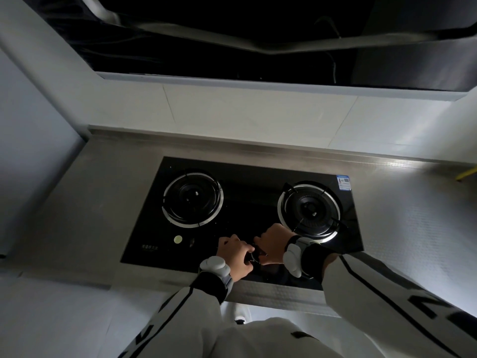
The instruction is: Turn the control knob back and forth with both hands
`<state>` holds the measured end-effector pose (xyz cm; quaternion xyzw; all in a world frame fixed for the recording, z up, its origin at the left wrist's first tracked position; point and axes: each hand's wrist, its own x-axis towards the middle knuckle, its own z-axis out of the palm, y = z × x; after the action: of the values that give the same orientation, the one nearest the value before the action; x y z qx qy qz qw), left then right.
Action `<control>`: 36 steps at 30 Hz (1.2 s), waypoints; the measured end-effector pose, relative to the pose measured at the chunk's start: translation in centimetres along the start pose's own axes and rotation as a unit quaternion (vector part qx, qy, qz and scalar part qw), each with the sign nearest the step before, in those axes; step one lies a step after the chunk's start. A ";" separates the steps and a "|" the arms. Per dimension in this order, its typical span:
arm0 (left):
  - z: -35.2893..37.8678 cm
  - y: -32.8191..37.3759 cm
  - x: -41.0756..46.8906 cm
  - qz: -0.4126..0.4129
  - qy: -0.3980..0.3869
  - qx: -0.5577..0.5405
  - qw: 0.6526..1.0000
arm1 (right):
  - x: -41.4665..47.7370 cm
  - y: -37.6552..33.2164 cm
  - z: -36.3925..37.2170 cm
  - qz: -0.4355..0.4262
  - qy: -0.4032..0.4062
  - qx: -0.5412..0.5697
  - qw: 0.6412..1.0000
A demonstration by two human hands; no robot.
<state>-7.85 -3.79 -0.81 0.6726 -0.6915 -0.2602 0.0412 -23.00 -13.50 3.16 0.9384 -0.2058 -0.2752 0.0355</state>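
Knob [254, 254]: a small dark control near the front edge of the hob [258, 202], about midway along it, mostly hidden between the two hands. Left hand [236, 257]: fingers curled inward toward the knob from its left side, touching it; a full grasp cannot be told in the dim light. Right hand [273, 246]: fingers curled at the knob's right side, likewise touching it, grasp not clear. The two hands nearly meet over the knob. Each wrist carries a pale band [214, 266] above a dark cuff and a white sleeve [387, 306] with black stripes.

Hob: black glass, set into a grey steel counter [98, 215]. Left burner [192, 198] toward the hob's rear left; right burner [311, 209] toward its right side, just behind the right hand. A pale round disc [178, 239] lies near the front left corner of the hob, beside a second dark knob [191, 242]. A label [344, 182] sits at the rear right corner. Tiled wall [258, 115] rises behind the counter's rear edge; hood [232, 34] overhangs above. A yellow object [467, 174] shows at the counter's far right edge.
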 end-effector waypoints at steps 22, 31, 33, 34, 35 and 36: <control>1.5 2.9 0.9 -0.093 0.085 0.033 0.991 | -2.0 0.3 0.8 0.066 -0.038 0.062 0.995; 0.9 2.7 2.1 -0.027 0.063 0.097 0.993 | -2.6 -0.4 2.3 0.104 -0.006 0.096 0.990; 0.7 2.2 2.4 0.009 0.050 0.120 0.991 | -2.6 -0.6 2.8 0.112 0.004 0.098 0.989; 0.3 2.1 2.7 0.034 0.044 0.138 0.989 | -2.6 -0.6 3.1 0.117 0.010 0.102 0.988; -0.1 2.0 3.0 0.062 0.036 0.154 0.985 | -2.6 -0.6 3.4 0.120 0.014 0.108 0.987; -0.5 1.8 3.3 0.086 0.024 0.166 0.982 | -2.6 -0.6 3.6 0.122 0.018 0.114 0.986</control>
<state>-9.54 -7.16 -0.60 0.6137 -0.7794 -0.1215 -0.0322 -26.70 -11.77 1.31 0.9089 -0.3479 -0.2270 -0.0350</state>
